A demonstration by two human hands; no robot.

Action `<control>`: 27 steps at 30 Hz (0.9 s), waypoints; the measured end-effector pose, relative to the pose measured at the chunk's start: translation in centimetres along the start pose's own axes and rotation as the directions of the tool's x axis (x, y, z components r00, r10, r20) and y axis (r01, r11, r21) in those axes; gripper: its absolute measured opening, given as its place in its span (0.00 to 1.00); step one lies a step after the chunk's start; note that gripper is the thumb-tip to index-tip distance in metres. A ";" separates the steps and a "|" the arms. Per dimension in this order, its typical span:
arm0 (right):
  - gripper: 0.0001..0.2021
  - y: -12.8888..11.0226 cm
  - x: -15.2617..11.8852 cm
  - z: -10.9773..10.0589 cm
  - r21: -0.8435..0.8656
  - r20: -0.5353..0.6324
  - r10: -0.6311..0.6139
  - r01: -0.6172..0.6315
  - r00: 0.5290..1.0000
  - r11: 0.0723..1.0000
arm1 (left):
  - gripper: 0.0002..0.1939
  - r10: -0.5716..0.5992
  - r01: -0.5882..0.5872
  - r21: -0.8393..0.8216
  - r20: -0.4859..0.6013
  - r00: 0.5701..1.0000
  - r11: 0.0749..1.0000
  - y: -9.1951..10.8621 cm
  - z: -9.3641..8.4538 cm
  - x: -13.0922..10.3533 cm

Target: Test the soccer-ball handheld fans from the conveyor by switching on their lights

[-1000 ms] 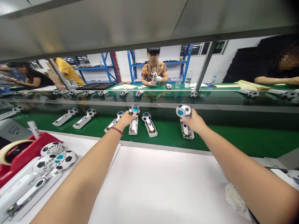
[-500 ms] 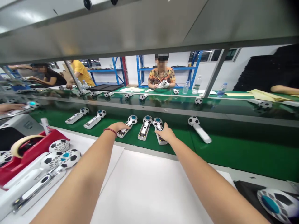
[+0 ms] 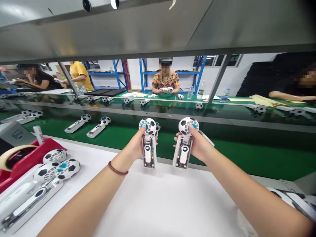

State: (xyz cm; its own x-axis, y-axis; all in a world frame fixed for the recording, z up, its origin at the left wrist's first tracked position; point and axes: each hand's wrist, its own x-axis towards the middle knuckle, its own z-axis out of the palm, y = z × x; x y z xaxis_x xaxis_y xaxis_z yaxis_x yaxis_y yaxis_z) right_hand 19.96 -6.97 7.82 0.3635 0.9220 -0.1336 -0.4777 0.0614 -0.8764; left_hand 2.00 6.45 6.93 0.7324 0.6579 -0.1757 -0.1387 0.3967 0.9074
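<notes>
My left hand (image 3: 135, 144) grips a white handheld fan (image 3: 148, 156) with a soccer-ball head, thumb pressed on its blue centre. My right hand (image 3: 201, 142) holds a second soccer-ball fan (image 3: 183, 154) the same way, thumb on the blue disc. Both fans are upright, apart from each other, above the near edge of the white work surface (image 3: 158, 197). Their handles face me uncovered, showing inner parts and a small lit display on each. Another fan is mostly hidden behind the left one, and a white handle (image 3: 207, 139) shows partly behind my right hand.
Several more fans lie on the green conveyor belt (image 3: 118, 143), including one fan (image 3: 98, 127) at left. A red tape dispenser (image 3: 49, 144) and stacked fans (image 3: 55, 172) are on my left. A metal shelf (image 3: 138, 36) hangs overhead. Several people sit or stand across the line.
Both hands have lifted a fan each off the belt and brought them nearer, turned upright. My thumbs now press the blue centres, and the displays are lit.
</notes>
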 end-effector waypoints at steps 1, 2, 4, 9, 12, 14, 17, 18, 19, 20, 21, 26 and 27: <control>0.21 -0.2 -0.8 0.2 -0.013 -0.024 0.001 -0.001 1.000 1.000 | 0.27 -0.011 0.011 -0.033 0.008 1.000 0.999 -0.3 0.5 -0.3; 0.22 -0.1 -1.5 0.3 -0.042 -0.048 -0.006 0.004 0.999 0.999 | 0.27 -0.008 0.008 -0.045 0.010 1.000 0.999 -0.8 0.9 -0.6; 0.26 0.5 -2.8 0.3 -0.119 -0.088 -0.029 0.018 0.996 0.993 | 0.25 0.048 -0.048 -0.041 -0.005 0.999 0.998 -1.9 1.6 -1.3; 0.36 3.9 -4.5 -0.6 -0.153 -0.119 -0.142 0.123 0.983 0.981 | 0.27 0.191 -0.187 0.058 -0.073 0.979 0.981 -5.4 1.8 -2.8; 0.35 6.3 -4.6 -1.2 -0.089 -0.121 -0.108 0.098 0.987 0.991 | 0.35 0.163 -0.163 0.001 0.028 0.986 0.987 -7.5 1.3 -3.3; 0.33 7.8 -4.5 -1.2 -0.032 -0.087 -0.016 0.013 0.996 0.999 | 0.33 0.068 -0.061 -0.063 0.116 0.991 0.996 -8.5 1.1 -3.6; 0.28 9.1 -4.6 -0.7 0.066 -0.028 0.099 -0.097 0.995 0.993 | 0.23 -0.051 0.072 -0.136 0.152 0.987 0.988 -8.9 0.9 -4.1; 0.27 9.3 -4.6 -0.4 0.093 -0.022 0.103 -0.100 0.994 0.991 | 0.22 -0.065 0.089 -0.153 0.156 0.986 0.984 -8.9 0.9 -4.2; 0.26 9.3 -4.7 -0.3 0.113 -0.018 0.099 -0.096 0.995 0.989 | 0.22 -0.073 0.100 -0.162 0.166 0.983 0.982 -8.8 0.9 -4.3; 0.26 9.3 -4.8 -0.2 0.129 -0.011 0.095 -0.093 0.995 0.987 | 0.23 -0.078 0.108 -0.162 0.184 0.980 0.981 -8.7 0.9 -4.4; 0.27 9.2 -4.9 -0.1 0.141 0.003 0.093 -0.093 0.996 0.986 | 0.25 -0.078 0.110 -0.157 0.201 0.976 0.982 -8.6 0.9 -4.5; 0.30 8.9 -5.2 -0.3 0.154 0.069 0.101 -0.110 0.993 0.982 | 0.27 -0.093 0.122 -0.134 0.200 0.975 0.984 -8.4 1.0 -4.4; 0.30 8.9 -5.2 -0.3 0.141 0.076 0.101 -0.111 0.992 0.984 | 0.25 -0.107 0.133 -0.128 0.192 0.975 0.983 -8.4 1.0 -4.4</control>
State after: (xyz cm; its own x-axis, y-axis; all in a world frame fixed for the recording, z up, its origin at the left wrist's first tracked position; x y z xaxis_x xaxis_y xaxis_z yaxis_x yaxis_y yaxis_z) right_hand 14.09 -11.34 0.55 0.2516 0.9497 -0.1862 -0.6233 0.0119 -0.7819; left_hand 0.58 -0.41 0.51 0.8574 0.4762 -0.1952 -0.1243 0.5597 0.8193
